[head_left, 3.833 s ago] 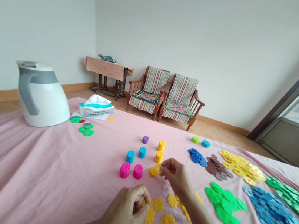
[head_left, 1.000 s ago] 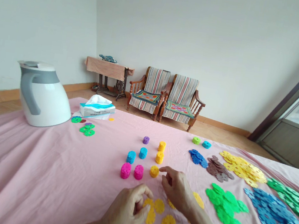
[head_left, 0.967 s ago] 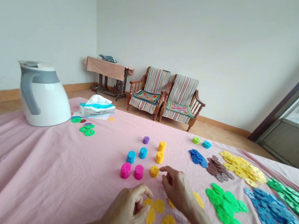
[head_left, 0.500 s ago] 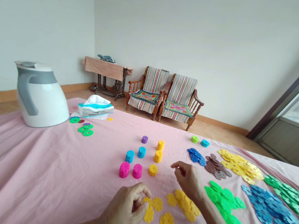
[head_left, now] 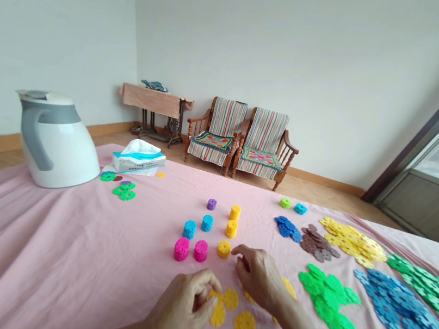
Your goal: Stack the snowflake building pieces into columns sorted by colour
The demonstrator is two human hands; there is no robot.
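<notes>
My left hand (head_left: 185, 308) is at the bottom middle, index finger and thumb curled together on a yellow snowflake disc (head_left: 213, 295), partly hidden by the fingers. More flat yellow discs (head_left: 245, 326) lie just right of it on the cloth. My right hand (head_left: 258, 275) has its index fingertip beside a short stack of yellow discs (head_left: 224, 249); its thumb is apart and nothing shows between them. The hand and forearm partly cover a yellow pile (head_left: 289, 287). Two taller yellow stacks (head_left: 231, 228) stand behind. Pink stacks (head_left: 200, 251) and blue stacks (head_left: 207, 223) stand to the left.
Piles of bright green (head_left: 326, 301), blue (head_left: 407, 316), brown (head_left: 317, 243) and yellow discs (head_left: 352, 242) spread over the right side. A white kettle (head_left: 60, 149) and a tissue box (head_left: 138, 160) stand at left on the pink cloth (head_left: 106, 257). Two wooden armchairs (head_left: 266, 144) are beyond.
My right hand has moved left and slightly toward me, to the short yellow stack, now covering part of the yellow pile. The left hand has stayed in place.
</notes>
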